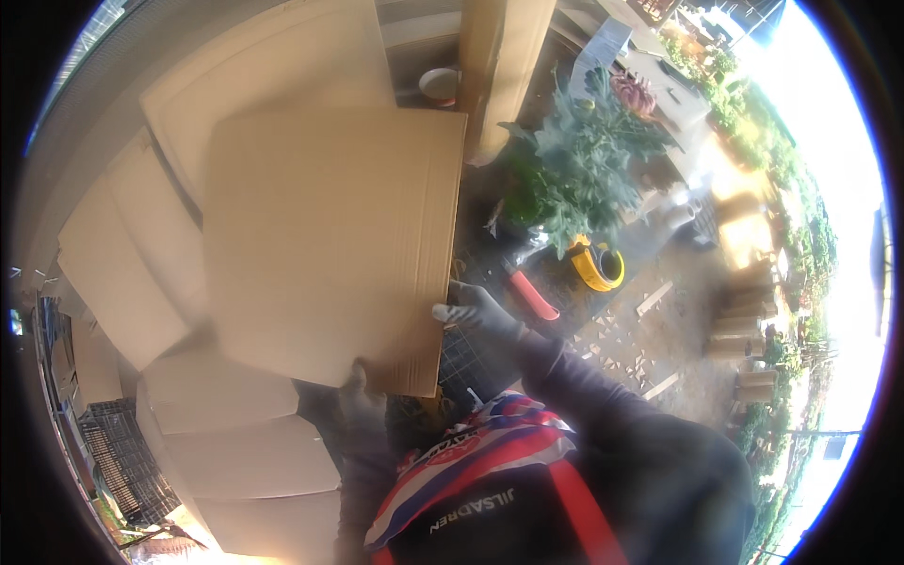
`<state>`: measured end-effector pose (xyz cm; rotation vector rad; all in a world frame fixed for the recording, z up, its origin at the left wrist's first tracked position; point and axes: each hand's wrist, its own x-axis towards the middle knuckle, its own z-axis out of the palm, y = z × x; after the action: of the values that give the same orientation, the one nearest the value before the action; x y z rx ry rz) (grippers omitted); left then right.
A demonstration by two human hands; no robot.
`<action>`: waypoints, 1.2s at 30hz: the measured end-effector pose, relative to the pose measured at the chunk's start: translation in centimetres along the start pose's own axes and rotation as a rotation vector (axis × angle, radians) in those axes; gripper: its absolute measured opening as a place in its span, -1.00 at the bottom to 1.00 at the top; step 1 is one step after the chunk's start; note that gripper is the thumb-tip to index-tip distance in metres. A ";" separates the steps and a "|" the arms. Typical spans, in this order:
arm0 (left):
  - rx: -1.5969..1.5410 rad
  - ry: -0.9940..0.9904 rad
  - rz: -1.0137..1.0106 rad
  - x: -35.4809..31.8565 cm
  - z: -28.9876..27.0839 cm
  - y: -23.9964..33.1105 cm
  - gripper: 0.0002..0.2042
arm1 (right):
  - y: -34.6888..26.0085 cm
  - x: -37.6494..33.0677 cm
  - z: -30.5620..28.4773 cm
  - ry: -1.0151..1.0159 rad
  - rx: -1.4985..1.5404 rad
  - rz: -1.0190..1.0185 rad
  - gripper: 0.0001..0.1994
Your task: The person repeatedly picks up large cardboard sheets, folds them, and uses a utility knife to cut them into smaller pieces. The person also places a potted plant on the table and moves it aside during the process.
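In front of me I hold a large brown cardboard sheet [330, 235] tilted up between both hands. My right hand [478, 313], in a pale glove, grips its right edge near the lower corner, fingers over the front. My left hand [363, 395] is closed on the bottom edge, its thumb against the face and its other fingers hidden. Just right of my right hand lies a tool with a red handle [534, 294]. Past it is a round yellow and black item [599, 266], possibly a tape measure or tape roll.
More folded cardboard [221, 438] stands left and behind. A tall brown post-like piece [499, 75] rises at the back beside a white bowl [439, 85]. A leafy plant [593, 151] with a pink flower [634, 92] stands right. Black crates [127, 461] sit at lower left; scraps litter the ground [650, 330].
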<state>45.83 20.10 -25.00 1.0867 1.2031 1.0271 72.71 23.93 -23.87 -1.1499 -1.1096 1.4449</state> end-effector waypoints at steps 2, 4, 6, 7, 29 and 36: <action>0.339 -0.011 0.160 -2.7 -2.5 -3.6 -0.76 | -0.8 -4.2 -5.2 -0.014 -0.445 0.098 -0.69; -0.028 0.090 -0.107 -5.1 -6.3 -7.2 -0.74 | -2.2 -6.9 -12.2 0.019 -0.776 0.209 -0.77; -0.222 0.318 -0.231 -6.7 -11.3 -9.8 -0.71 | -3.4 -8.7 -18.8 0.151 -0.827 0.209 -0.83; -0.361 0.454 -0.268 -7.3 -13.9 -10.3 -0.69 | -4.1 -9.3 -21.8 0.132 -1.012 0.127 -0.85; -0.040 -0.195 -0.048 5.4 19.2 -2.0 -0.03 | -1.2 4.0 -32.9 -0.081 0.146 0.156 -0.63; -0.596 -0.092 -0.279 15.1 32.5 -0.3 -0.12 | 0.6 5.6 -29.6 -0.084 -0.454 -0.310 -0.50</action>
<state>79.51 32.11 -26.70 0.4785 0.8587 1.0118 101.21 32.02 -29.49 -1.1629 -1.6526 1.0350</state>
